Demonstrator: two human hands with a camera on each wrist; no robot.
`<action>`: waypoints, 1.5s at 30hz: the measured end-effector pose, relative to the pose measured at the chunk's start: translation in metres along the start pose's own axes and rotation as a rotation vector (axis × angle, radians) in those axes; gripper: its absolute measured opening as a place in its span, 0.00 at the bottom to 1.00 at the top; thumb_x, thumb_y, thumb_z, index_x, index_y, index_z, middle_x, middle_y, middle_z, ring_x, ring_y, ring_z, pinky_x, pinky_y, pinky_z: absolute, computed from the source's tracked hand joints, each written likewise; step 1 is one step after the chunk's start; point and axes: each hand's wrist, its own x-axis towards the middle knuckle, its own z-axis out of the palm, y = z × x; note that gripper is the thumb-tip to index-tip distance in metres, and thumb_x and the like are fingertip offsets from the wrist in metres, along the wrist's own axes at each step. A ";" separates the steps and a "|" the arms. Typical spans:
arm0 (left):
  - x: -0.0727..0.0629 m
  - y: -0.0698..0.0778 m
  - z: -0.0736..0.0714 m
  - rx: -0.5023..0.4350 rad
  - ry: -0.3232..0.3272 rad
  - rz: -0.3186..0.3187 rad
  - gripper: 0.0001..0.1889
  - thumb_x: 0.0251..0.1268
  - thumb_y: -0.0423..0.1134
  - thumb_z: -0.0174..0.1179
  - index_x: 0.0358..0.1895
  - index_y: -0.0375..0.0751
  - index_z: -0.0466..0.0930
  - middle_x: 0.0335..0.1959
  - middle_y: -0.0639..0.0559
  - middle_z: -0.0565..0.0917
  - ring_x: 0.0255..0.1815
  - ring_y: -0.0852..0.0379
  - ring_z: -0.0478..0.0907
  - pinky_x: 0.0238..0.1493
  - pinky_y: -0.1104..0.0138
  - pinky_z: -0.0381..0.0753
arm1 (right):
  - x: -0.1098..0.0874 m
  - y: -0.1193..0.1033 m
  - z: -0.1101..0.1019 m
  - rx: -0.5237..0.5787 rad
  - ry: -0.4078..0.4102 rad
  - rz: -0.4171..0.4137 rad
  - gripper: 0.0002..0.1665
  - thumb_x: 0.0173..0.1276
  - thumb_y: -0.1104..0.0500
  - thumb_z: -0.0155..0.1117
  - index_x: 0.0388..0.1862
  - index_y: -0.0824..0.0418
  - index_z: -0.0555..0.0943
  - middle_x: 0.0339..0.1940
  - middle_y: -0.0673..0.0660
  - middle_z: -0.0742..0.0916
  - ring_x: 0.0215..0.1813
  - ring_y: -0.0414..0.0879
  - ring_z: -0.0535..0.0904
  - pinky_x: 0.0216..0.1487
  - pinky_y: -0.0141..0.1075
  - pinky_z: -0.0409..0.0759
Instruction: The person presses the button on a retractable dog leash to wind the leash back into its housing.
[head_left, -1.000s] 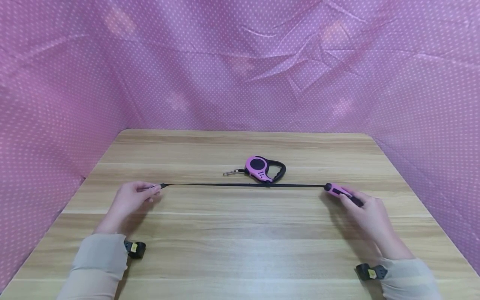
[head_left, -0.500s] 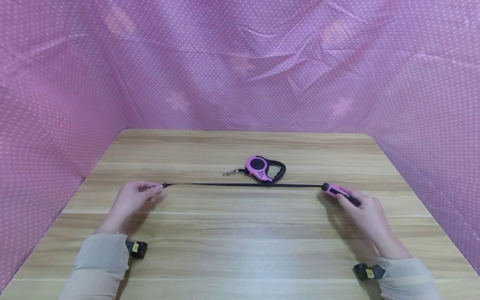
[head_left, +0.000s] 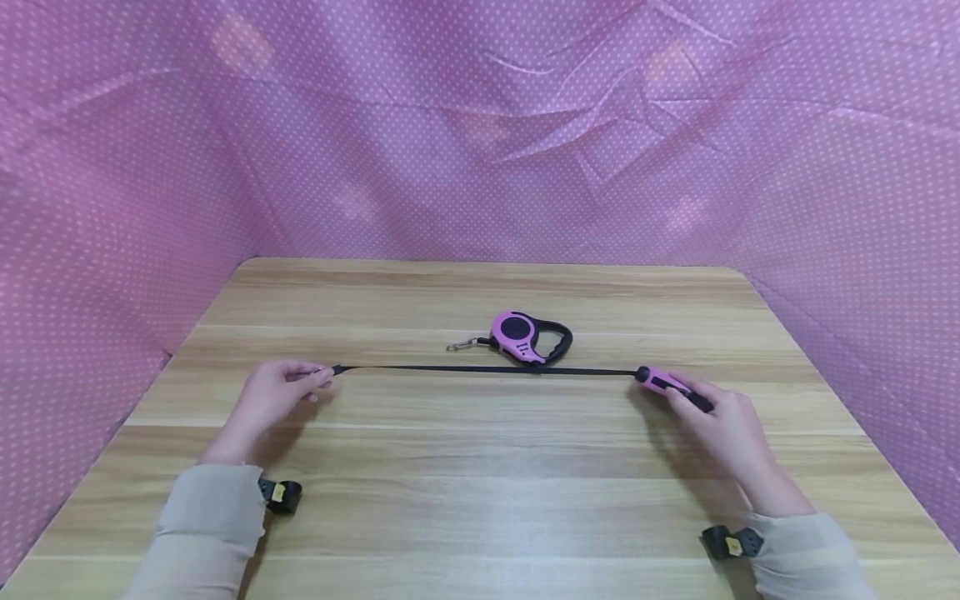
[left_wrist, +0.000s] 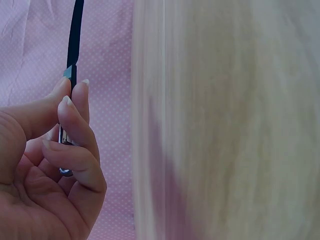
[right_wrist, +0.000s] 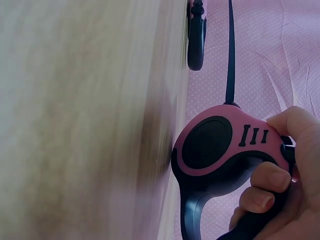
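Observation:
Stretched between the two hands runs the black strap (head_left: pixel 450 368) of a pink and black retractable dog leash (right_wrist: pixel 220 145). My left hand (head_left: pixel 273 396) pinches the strap's metal clip end (left_wrist: pixel 65 135) between thumb and fingers. At the right, my right hand (head_left: pixel 723 421) grips the leash's black handle, fingers curled round it in the right wrist view. The strap looks taut and sits above the table. Behind it, a second pink and black retractable leash (head_left: pixel 514 327) lies flat, its metal clip (head_left: pixel 461 344) pointing left.
The wooden table (head_left: pixel 480 500) reaches to a pink dotted cloth (head_left: pixel 480 167) hung at the back and sides. A small black camera (head_left: pixel 283 497) is strapped at the left wrist and another camera (head_left: pixel 722 543) at the right.
Both hands have come slightly closer together, the left moving right and the right moving left. The strap between them has shortened. The leash lying on the table has stayed in place.

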 end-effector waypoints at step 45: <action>0.002 0.008 0.006 -0.017 -0.035 0.004 0.25 0.72 0.53 0.57 0.58 0.34 0.79 0.49 0.41 0.87 0.40 0.55 0.83 0.46 0.63 0.82 | 0.002 -0.010 0.004 0.023 -0.037 0.017 0.24 0.72 0.51 0.61 0.60 0.63 0.81 0.50 0.74 0.85 0.41 0.56 0.79 0.39 0.41 0.77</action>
